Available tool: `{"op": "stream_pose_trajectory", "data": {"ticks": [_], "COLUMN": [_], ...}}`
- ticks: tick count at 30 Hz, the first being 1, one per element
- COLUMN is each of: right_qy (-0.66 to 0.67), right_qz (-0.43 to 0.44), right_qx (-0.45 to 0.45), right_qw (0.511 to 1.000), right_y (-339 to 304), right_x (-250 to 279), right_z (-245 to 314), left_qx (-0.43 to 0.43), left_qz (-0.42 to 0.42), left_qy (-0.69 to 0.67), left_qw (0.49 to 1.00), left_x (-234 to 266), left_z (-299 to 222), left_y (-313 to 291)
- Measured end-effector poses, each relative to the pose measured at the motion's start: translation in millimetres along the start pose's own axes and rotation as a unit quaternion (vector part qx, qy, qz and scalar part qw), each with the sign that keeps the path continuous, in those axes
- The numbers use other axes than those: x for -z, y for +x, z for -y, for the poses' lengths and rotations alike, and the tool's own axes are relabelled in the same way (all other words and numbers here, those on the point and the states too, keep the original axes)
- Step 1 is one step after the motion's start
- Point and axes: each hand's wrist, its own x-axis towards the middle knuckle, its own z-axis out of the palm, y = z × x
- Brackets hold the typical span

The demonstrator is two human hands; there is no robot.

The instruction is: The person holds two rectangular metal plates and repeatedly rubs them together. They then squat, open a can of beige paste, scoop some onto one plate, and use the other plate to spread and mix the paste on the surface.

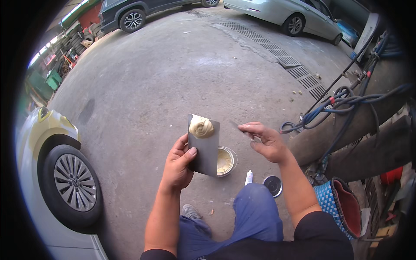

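My left hand [178, 162] is closed on the edge of a flat grey metal plate [203, 155], thumb in front. Near the plate's top sits a swirled heap of cream-coloured putty [201, 126]. To the right, my right hand [266, 141] pinches a thin putty knife [237, 127], seen nearly edge-on and held apart from the plate. Partly behind the plate, an open tin [227, 161] with cream putty inside stands on the floor. A small white tube [249, 177] and a round dark lid [272, 185] lie by my knee.
At left is a car wheel [74, 180] under a fender with yellowish patches [52, 125]. Blue and black hoses [342, 97] hang over thick dark pipes at right. A checkered bag [331, 201] stands below them. Parked cars [281, 13] and a floor grate [299, 71] lie farther off.
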Motion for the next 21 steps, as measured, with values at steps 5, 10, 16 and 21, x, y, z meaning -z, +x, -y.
{"op": "stream_pose_trajectory", "data": {"ticks": [5,10,16,21], "right_qy": [0.457,0.429,0.383,0.406], "right_qz": [-0.142,-0.065,-0.179,-0.183], "right_qx": [-0.075,-0.165,-0.166,-0.099], "right_qw": [0.875,0.886,0.891,0.89], "right_y": [-29.2,-25.8,-11.0,-36.2], "right_x": [-31.3,-67.6,-33.6,-34.9], "right_z": [-6.8,-18.7,-26.6,-10.8], "left_qx": [0.038,0.049,0.023,-0.045], "left_qz": [-0.113,-0.099,-0.071,-0.067], "left_qy": [-0.061,-0.079,-0.033,-0.052], "left_qw": [0.991,0.991,0.997,0.995], "left_x": [-11.9,-22.9,-22.1,-20.5], "left_z": [5.0,15.8,14.8,13.3], "left_y": [1.9,-1.5,-4.2,-3.3]}}
